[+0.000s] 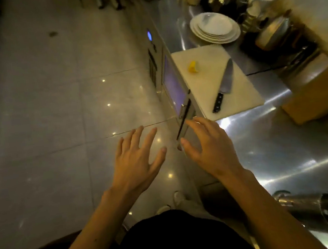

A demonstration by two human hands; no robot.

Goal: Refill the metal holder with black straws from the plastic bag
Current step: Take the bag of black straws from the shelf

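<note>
Left hand [136,158], right hand [206,146]: your fingers spread, holding nothing, probably poised for the door handle [185,112]; metal holder [323,213] on counter

Floor [48,104]: glossy grey tiles, light glints, beneath the left hand [136,162].
Desk [280,153]: shiny steel, beyond the right hand [210,146].
</note>
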